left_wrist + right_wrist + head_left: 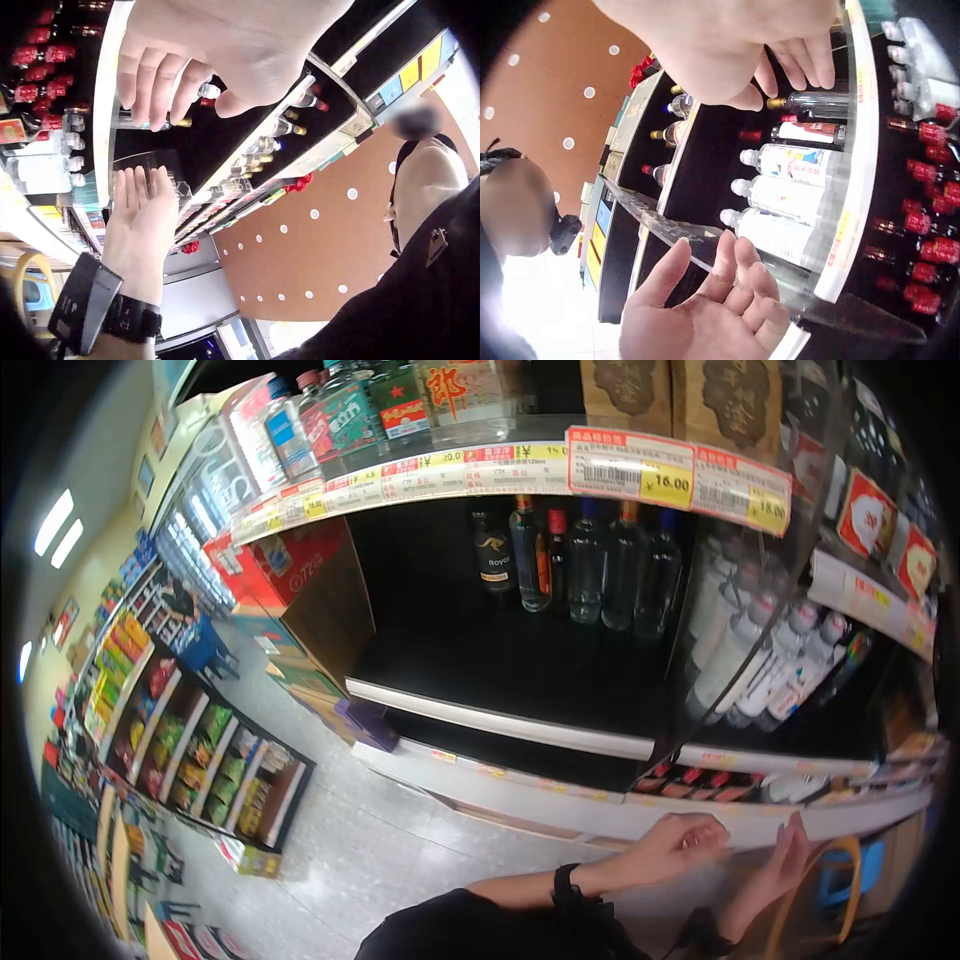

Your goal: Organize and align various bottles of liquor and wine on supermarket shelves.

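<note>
In the head view, my left hand [670, 850] is at the lower right before the low shelf edge, fingers loosely bent, holding nothing. My right hand [780, 868] is just right of it, apart, with fingers extended. The left wrist view shows the left hand [225, 52] large at the top and the right hand [142, 210] below, palm visible and bare. In the right wrist view the left hand [712, 315] lies palm up near a clear divider [667, 229]; whether they touch I cannot tell. The right hand [742, 45] is above, near white-labelled bottles [787, 199].
Dark and clear bottles [585, 565] stand at the back of the black shelf [500, 680]. Priced shelf edging [450, 480] runs above. Cartons [320, 620] and a snack rack [200, 750] are at the left. A yellow-framed chair [850, 860] stands at the lower right.
</note>
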`<action>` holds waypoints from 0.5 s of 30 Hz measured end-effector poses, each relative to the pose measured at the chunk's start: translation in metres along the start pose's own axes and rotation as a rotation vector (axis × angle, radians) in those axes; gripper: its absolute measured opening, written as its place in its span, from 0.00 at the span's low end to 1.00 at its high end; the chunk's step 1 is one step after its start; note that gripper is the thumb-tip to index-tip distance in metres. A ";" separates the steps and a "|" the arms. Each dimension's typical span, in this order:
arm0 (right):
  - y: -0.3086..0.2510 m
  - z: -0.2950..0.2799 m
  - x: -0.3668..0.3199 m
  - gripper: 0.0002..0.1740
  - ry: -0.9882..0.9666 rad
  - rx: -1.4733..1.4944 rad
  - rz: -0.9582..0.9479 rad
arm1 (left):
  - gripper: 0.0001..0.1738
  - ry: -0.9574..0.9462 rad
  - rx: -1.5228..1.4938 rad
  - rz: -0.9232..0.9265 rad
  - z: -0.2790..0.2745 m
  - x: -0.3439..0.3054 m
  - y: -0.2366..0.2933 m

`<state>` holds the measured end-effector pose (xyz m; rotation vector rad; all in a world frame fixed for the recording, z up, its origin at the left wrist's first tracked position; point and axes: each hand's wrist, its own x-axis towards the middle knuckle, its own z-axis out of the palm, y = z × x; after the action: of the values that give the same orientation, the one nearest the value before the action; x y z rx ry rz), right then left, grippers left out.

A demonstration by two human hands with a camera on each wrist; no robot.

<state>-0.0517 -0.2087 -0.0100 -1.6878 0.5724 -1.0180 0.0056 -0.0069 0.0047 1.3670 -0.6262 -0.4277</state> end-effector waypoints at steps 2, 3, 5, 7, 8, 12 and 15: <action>-0.003 0.000 -0.028 0.13 -0.020 0.053 0.049 | 0.13 0.052 0.020 -0.066 -0.009 -0.023 0.000; -0.006 0.004 -0.041 0.12 -0.059 0.123 0.072 | 0.13 0.036 0.017 -0.082 -0.017 -0.034 0.006; -0.021 0.011 -0.061 0.12 -0.077 0.115 0.050 | 0.14 0.124 0.056 -0.120 -0.035 -0.055 0.019; -0.043 0.024 -0.081 0.12 -0.191 0.103 0.044 | 0.14 0.137 0.059 -0.139 -0.055 -0.072 0.024; -0.056 0.037 -0.093 0.10 -0.205 0.116 0.009 | 0.13 0.210 0.026 -0.130 -0.067 -0.080 0.024; -0.073 0.080 -0.128 0.06 -0.284 0.181 0.005 | 0.12 0.328 -0.041 -0.060 -0.126 -0.108 0.033; -0.107 0.142 -0.137 0.06 -0.333 0.254 -0.147 | 0.11 0.354 -0.068 -0.039 -0.174 -0.126 0.043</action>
<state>-0.0149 0.0091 0.0268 -1.6403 0.0979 -0.8463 0.0168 0.2116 0.0123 1.3502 -0.2917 -0.2272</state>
